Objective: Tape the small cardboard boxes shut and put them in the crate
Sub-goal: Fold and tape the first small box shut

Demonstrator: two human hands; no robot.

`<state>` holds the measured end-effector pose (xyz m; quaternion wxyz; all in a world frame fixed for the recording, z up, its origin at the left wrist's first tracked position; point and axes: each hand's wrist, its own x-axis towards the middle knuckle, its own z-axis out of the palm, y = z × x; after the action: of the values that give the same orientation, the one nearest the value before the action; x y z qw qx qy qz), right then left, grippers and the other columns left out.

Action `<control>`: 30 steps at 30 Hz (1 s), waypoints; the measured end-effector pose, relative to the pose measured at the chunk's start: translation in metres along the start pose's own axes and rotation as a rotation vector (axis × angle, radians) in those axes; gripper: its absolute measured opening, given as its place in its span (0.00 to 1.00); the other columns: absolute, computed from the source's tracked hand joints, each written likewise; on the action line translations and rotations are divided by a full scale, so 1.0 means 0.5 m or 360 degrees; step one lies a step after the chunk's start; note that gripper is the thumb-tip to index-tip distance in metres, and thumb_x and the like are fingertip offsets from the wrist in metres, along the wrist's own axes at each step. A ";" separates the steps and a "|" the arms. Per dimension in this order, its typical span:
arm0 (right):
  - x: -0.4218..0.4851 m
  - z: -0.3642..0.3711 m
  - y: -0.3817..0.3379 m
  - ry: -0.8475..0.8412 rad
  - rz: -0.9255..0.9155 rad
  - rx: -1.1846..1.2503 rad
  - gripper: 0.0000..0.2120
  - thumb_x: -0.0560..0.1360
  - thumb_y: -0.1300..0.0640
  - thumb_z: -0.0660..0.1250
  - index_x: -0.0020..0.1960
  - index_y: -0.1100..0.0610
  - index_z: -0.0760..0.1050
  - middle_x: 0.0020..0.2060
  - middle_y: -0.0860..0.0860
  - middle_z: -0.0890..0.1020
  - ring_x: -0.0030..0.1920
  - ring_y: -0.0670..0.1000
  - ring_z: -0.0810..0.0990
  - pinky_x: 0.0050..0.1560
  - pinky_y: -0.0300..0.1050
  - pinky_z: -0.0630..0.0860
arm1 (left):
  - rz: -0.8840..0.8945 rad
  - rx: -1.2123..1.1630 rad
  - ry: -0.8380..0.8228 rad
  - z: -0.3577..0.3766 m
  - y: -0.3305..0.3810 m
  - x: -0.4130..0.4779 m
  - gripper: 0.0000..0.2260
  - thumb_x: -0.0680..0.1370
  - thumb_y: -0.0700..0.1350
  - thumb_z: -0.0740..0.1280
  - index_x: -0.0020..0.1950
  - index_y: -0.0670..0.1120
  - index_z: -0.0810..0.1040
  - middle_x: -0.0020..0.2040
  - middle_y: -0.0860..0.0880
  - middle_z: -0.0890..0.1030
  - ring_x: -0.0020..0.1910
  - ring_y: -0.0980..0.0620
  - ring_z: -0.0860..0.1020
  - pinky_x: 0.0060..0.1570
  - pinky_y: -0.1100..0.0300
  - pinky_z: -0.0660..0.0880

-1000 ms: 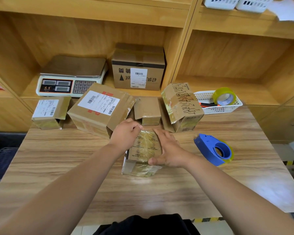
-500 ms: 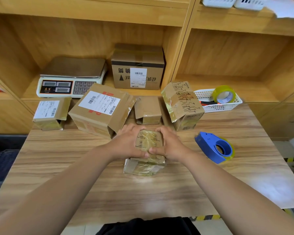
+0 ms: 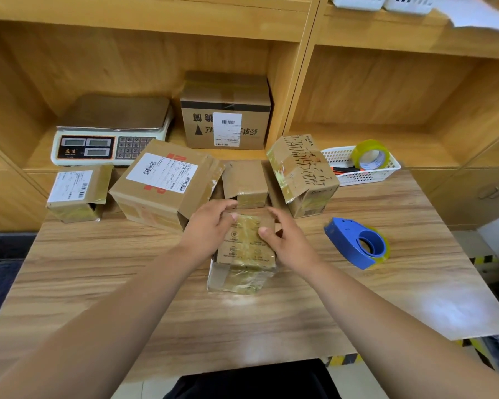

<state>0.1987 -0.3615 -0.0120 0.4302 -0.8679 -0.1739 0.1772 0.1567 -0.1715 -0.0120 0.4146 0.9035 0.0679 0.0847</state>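
Observation:
A small cardboard box (image 3: pixel 244 254) wrapped in shiny clear tape stands on the wooden table (image 3: pixel 127 283) in front of me. My left hand (image 3: pixel 211 226) holds its far left top corner, thumb on the lid and fingers curled over the far edge. My right hand (image 3: pixel 285 240) holds the right side, thumb on the lid and fingers reaching behind. A blue tape dispenser (image 3: pixel 357 243) lies to the right, untouched. A dark crate (image 3: pixel 0 275) shows on the floor past the table's left edge.
Behind the box stand a labelled small box (image 3: pixel 75 194), a larger labelled box (image 3: pixel 164 185), a plain small box (image 3: pixel 247 182) and a tilted printed box (image 3: pixel 303 174). A white basket (image 3: pixel 386 171) holds a tape roll (image 3: pixel 370 155). A scale (image 3: pixel 110 133) and another box (image 3: pixel 225 110) sit on the shelf.
My hands came together on the box's lid, thumbs meeting, then slid apart toward its far corners. The box has stayed in place.

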 end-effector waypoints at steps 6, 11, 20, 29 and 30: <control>-0.093 -0.003 0.047 -0.0226 0.0024 0.0191 0.47 0.64 0.26 0.63 0.73 0.53 0.60 0.60 0.40 0.74 0.57 0.36 0.74 0.55 0.31 0.71 | -0.0078 -0.0432 -0.0148 -0.003 -0.060 -0.127 0.51 0.65 0.78 0.56 0.74 0.40 0.60 0.67 0.48 0.71 0.63 0.59 0.71 0.59 0.72 0.68; -0.095 0.038 0.053 -0.0382 -0.0011 0.0253 0.51 0.61 0.22 0.62 0.75 0.50 0.58 0.65 0.43 0.74 0.66 0.39 0.72 0.65 0.39 0.70 | -0.0160 -0.0511 -0.0446 0.035 -0.067 -0.157 0.52 0.59 0.79 0.62 0.76 0.53 0.53 0.69 0.52 0.70 0.68 0.55 0.70 0.67 0.48 0.69; -0.019 0.009 -0.013 -0.0076 0.0312 -0.0122 0.29 0.71 0.27 0.53 0.52 0.48 0.76 0.51 0.52 0.82 0.54 0.54 0.80 0.55 0.51 0.77 | -0.0436 0.0457 -0.0116 0.025 0.027 -0.066 0.43 0.68 0.74 0.39 0.66 0.44 0.67 0.51 0.43 0.80 0.53 0.39 0.78 0.42 0.54 0.68; 0.067 0.010 -0.013 -0.0161 0.0674 -0.0563 0.31 0.70 0.26 0.54 0.35 0.56 0.68 0.34 0.51 0.77 0.38 0.52 0.77 0.35 0.44 0.71 | -0.0744 0.0747 -0.0267 0.055 0.007 0.032 0.37 0.73 0.73 0.50 0.57 0.42 0.72 0.50 0.43 0.81 0.52 0.42 0.78 0.42 0.55 0.71; 0.071 0.009 -0.013 -0.0153 0.0673 -0.0594 0.30 0.70 0.26 0.57 0.35 0.55 0.68 0.32 0.50 0.75 0.37 0.52 0.76 0.34 0.43 0.69 | -0.0739 0.0770 -0.0274 0.060 -0.002 0.036 0.36 0.72 0.74 0.51 0.56 0.42 0.72 0.50 0.44 0.81 0.51 0.42 0.79 0.42 0.55 0.71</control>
<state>0.2269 -0.3385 -0.0149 0.2078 -0.9397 -0.0386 0.2688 0.1805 -0.1894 -0.0303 0.2008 0.9399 0.2545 -0.1069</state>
